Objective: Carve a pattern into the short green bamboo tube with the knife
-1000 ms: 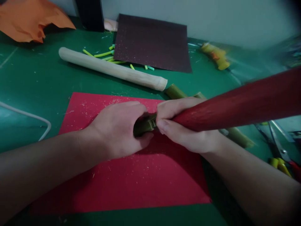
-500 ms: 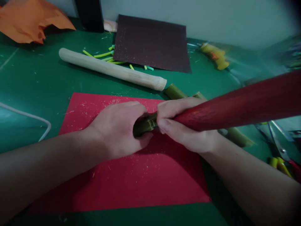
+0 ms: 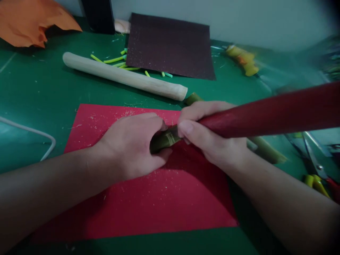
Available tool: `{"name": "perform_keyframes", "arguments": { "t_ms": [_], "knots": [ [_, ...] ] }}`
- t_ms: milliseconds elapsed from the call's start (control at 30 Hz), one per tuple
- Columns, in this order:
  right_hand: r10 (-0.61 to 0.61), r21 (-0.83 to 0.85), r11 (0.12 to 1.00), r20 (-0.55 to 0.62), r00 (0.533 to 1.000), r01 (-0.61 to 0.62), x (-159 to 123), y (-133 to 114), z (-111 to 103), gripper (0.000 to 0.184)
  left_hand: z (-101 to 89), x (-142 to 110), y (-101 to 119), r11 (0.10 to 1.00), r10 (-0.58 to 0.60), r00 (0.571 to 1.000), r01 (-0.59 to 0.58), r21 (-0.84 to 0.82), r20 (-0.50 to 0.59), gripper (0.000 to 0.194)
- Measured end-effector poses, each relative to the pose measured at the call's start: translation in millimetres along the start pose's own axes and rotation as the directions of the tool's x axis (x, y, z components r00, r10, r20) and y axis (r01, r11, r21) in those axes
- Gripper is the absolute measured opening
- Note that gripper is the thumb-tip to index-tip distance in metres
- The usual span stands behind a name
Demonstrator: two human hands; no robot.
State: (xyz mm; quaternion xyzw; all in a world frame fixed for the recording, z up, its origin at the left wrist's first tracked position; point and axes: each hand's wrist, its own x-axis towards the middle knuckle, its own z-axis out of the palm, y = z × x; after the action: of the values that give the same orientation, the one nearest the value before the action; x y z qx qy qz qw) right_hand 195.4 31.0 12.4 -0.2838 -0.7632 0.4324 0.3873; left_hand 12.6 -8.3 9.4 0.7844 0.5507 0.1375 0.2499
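The right hand (image 3: 212, 146) and the red handle (image 3: 271, 111) it carries have shifted slightly over the last half second: the thumb now sits higher, and the handle lies a little flatter as it runs off toward the right edge of the view. With that shift, more of the green bamboo piece (image 3: 164, 140) shows between the two hands, and its notched end has given way to a rounder surface with a few pale cut lines. The piece seems to have been turned, or the right hand's hold changed, so that another part of it is exposed to work on; which of the two, I cannot tell. The left hand (image 3: 129, 147) stays where it was.

That left hand is curled around the bamboo, thumb on the near side, the other fingers mostly out of sight on the far side; the gap between thumb and forefinger is just as wide as the piece. The right hand is closed, thumb and forefinger pinched close beside the bamboo's right end, with the handle coming out above the thumb's base. Whatever tip the handle has is hidden by the fingers.

The bamboo is held over the red sheet (image 3: 148, 209), which lies on the green tabletop (image 3: 47, 81) with pale shavings scattered across it. A whitish stick (image 3: 124, 76) lies just beyond the sheet.
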Motion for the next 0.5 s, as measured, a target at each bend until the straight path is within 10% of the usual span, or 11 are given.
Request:
{"name": "perform_keyframes", "arguments": {
  "t_ms": [333, 500],
  "knots": [
    [-0.087, -0.015, 0.995, 0.247, 0.965, 0.094, 3.8, -2.4, -6.3, 0.023, -1.6, 1.0, 0.5, 1.0, 0.028, 1.0, -0.028, -0.013, 0.009, 0.013],
    [-0.017, 0.03, 0.999, 0.002, 1.0, 0.017, -1.0, 1.4, -0.2, 0.019, 1.8, 0.6, -2.2, 0.999, 0.03, 0.999, -0.03, -0.024, -0.028, 0.02]
  ]
}}
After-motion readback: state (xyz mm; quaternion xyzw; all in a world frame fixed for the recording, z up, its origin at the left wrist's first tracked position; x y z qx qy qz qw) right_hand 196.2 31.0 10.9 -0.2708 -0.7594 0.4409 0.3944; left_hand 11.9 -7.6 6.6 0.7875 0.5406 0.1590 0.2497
